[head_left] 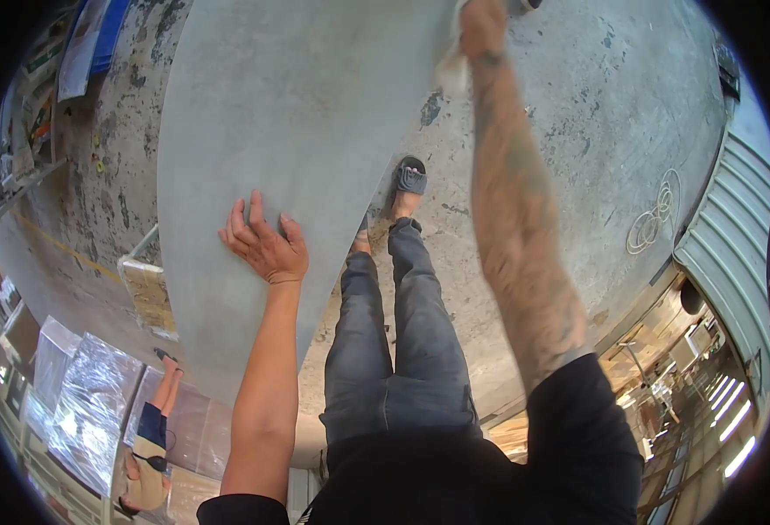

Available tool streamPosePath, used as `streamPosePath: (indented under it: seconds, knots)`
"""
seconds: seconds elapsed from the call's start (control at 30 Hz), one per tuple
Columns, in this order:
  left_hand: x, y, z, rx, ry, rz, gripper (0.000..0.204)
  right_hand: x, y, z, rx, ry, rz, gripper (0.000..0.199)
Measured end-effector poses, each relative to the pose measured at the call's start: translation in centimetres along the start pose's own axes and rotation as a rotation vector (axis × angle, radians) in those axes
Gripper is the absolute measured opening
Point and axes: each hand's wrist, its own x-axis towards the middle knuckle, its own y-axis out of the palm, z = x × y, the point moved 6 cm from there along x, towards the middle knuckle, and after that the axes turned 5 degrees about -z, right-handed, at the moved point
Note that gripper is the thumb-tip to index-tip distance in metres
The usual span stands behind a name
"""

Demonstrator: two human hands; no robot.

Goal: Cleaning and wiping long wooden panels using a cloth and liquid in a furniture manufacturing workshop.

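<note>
Two hands on one large smooth grey panel (289,114) at 11 o'clock: left hand (265,246) lay flat, fingers spread; right hand (483,31) gripped its 12 o'clock edge. Stained concrete floor (595,114) lay beneath; wrapped pallets (87,402) stood at 8 o'clock.

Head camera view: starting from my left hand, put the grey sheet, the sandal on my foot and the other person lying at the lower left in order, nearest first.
1. Grey sheet: the left hand lies flat on it.
2. Sandal: to the right, on the concrete floor.
3. Other person: far lower left, beside plastic-wrapped stacks.
</note>
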Motion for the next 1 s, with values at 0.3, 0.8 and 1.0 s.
streamPosePath:
  seconds: [0.3, 0.8, 1.0]
  knots:
    - [0.6, -1.2, -0.4, -0.003, 0.015, -0.006, 0.056, -38.0, 3.4, -6.5, -0.227, 0.178, 0.18, 0.046]
    - [0.3, -1.2, -0.1, 0.044, 0.079, -0.004, 0.051, 16.9, -1.0, 7.7, 0.271, 0.15, -0.099, 0.043]
    - [1.1, -2.5, 1.2, 0.06, 0.044, 0.02, 0.05, -12.3, 0.3, -3.2, -0.405, -0.481, 0.015, 0.042]
